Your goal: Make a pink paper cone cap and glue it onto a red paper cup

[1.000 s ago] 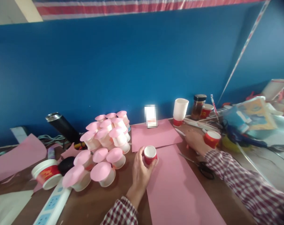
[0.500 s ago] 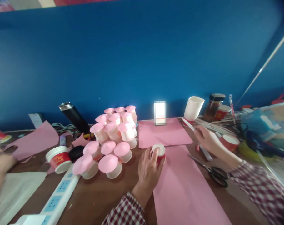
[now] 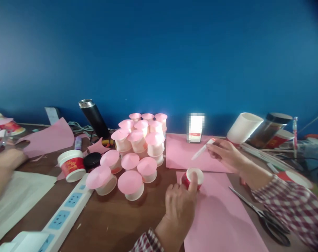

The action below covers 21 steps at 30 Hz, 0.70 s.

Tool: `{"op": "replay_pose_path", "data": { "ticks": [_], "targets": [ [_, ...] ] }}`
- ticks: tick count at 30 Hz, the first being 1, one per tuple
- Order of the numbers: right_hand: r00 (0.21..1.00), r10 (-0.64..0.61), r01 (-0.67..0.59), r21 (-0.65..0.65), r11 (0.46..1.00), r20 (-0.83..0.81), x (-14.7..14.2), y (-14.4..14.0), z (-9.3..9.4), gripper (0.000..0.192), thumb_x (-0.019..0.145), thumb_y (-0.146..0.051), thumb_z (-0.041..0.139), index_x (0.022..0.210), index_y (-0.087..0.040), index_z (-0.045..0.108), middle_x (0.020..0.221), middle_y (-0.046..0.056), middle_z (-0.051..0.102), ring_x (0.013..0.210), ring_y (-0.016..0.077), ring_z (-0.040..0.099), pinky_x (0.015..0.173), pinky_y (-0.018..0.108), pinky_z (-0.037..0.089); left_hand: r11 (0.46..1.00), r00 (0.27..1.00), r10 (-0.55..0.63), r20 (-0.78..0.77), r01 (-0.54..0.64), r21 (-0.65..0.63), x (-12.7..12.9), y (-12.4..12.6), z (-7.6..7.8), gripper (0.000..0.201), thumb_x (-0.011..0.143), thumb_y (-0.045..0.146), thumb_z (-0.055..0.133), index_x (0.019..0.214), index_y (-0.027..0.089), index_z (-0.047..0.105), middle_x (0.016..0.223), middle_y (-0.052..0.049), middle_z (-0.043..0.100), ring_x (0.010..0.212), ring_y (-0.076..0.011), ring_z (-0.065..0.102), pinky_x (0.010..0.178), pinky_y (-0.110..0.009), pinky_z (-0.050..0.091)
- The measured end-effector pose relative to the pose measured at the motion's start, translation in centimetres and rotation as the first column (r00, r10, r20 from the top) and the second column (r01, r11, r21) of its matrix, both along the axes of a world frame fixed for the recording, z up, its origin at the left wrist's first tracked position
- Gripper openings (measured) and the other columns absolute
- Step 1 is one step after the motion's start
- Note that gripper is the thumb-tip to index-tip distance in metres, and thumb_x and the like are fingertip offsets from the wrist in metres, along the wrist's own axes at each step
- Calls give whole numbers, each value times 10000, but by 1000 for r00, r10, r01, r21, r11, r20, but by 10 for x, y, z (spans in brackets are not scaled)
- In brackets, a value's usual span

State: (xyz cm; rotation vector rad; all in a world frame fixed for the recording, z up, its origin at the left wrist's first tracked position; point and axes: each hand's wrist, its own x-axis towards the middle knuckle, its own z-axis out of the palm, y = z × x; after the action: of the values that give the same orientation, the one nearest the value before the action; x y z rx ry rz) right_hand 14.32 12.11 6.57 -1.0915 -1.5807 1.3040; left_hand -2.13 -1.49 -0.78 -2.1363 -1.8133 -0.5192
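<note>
My left hand (image 3: 180,206) grips a small red paper cup (image 3: 192,176), which lies tilted on its side on a pink paper sheet (image 3: 221,217), with my index finger on its white bottom. My right hand (image 3: 224,154) holds a white pen (image 3: 202,149) above a second pink sheet (image 3: 182,154), tip pointing down-left. A cluster of several pink-capped white cups (image 3: 138,147) stands just left of the held cup.
Black scissors (image 3: 269,217) lie at the right. A white power strip (image 3: 66,210), a red-and-white cup (image 3: 71,165), a black flask (image 3: 93,117) and pink paper scraps (image 3: 48,138) sit at the left. Another person's hand (image 3: 4,164) is at the far left. A white cup (image 3: 244,127) and a jar (image 3: 269,127) stand at the back right.
My right hand picked up the white pen and lifted it over the far pink sheet. My left hand tipped the red cup onto its side. The view panned downward.
</note>
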Motion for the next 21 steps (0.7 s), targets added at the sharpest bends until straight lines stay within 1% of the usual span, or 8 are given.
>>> {"op": "replay_pose_path", "data": {
  "ticks": [3,6,9,11,13,15,18,21],
  "targets": [
    [997,43,-44,6,999,57,-23,3,2,303,795,-456,619,767,-169,524,560,-52,462,473,66,405,445,207,315,1000,1000,2,-13,-2,-6,1,0,-5,516,858,375,509,1339,240,377,513,31,517,473,-160,527,544,-298,405],
    [970,110,-125,55,991,215,-41,5,-2,305,831,-473,561,784,-177,506,580,-48,470,481,75,427,453,214,349,1000,999,1,-33,-2,-12,3,0,-9,568,839,356,531,1362,242,342,504,33,517,461,-159,527,553,-305,430],
    [906,214,-256,71,964,365,-52,9,-7,298,851,-473,524,792,-183,494,622,-33,489,528,96,481,501,235,410,999,999,-4,-34,3,-32,3,0,-11,613,815,343,565,1372,244,329,503,34,520,470,-153,534,570,-302,451],
    [847,290,-350,57,935,445,-55,14,-9,287,868,-464,497,813,-182,501,640,-25,498,559,108,501,530,246,429,999,1000,-6,-23,5,-46,2,1,-13,621,803,347,579,1367,244,340,498,38,515,469,-147,534,576,-300,461],
    [772,363,-436,19,900,522,-58,17,-7,280,884,-455,469,848,-182,516,655,-20,506,581,116,504,537,247,421,999,1000,-7,-17,6,-51,3,2,-14,622,799,347,582,1364,244,344,494,38,514,463,-147,536,576,-305,469],
    [675,421,-520,-14,854,606,-62,19,-2,277,894,-449,448,866,-185,524,677,-13,518,601,123,500,539,248,397,999,1000,-5,-17,4,-51,4,2,-14,624,800,345,577,1367,241,339,491,34,520,459,-156,541,568,-315,477],
    [526,481,-652,-30,757,701,-69,19,9,280,912,-442,409,870,-192,528,747,3,542,649,134,495,573,260,377,999,1000,2,-1,-2,-53,5,2,-14,634,799,337,576,1373,234,327,480,33,518,438,-155,535,535,-303,473],
    [433,540,-733,-67,677,722,-80,17,17,306,922,-449,373,840,-193,518,762,5,532,644,132,469,582,265,367,998,999,11,30,-9,-57,6,1,-12,682,782,292,598,1390,216,298,466,35,514,426,-149,532,516,-286,468]
  ]
}}
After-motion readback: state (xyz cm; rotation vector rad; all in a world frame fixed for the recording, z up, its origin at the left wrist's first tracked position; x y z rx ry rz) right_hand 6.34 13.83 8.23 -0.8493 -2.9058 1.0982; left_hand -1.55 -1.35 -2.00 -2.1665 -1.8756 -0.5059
